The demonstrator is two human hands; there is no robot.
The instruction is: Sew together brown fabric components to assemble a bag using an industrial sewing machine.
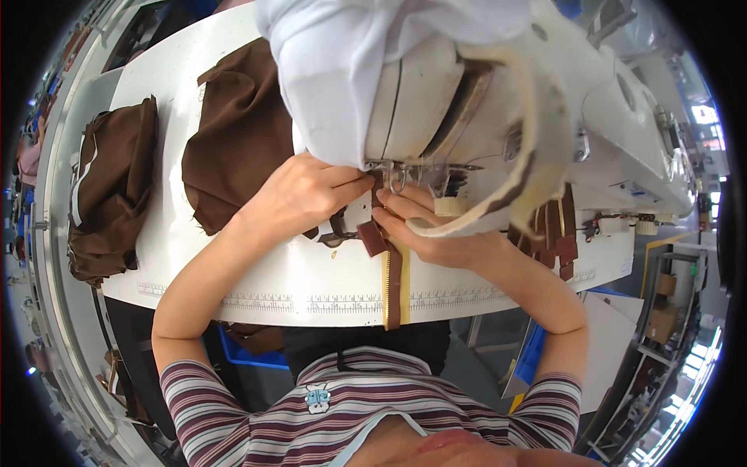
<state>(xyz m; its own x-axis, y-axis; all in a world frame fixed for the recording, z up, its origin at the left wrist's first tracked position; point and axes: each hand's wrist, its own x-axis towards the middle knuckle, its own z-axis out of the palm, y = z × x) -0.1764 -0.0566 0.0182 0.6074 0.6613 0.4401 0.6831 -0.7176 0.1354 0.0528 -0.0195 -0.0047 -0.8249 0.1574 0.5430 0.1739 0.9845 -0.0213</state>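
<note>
A brown zipper [394, 288] with gold teeth runs from beneath the sewing machine head [420, 101] toward me, and its end hangs over the front table edge. My left hand [307, 193] is closed, its thumb and fingertips pinching the zipper's far part just left of the presser foot [397, 180]. From the other side, my right hand [443, 233] has its fingers pressed together on the zipper beside the foot. A small reddish-brown tab [372, 238] lies across the zipper between my hands. The machine head partly hides the right hand's fingers.
Brown cloth [237, 132] lies left of the machine, with a folded brown bundle [117, 187] farther left. Several brown zipper strips [566, 233] hang at the right. White fabric [327, 70] drapes over the machine. A printed ruler [334, 303] follows the white table's front edge.
</note>
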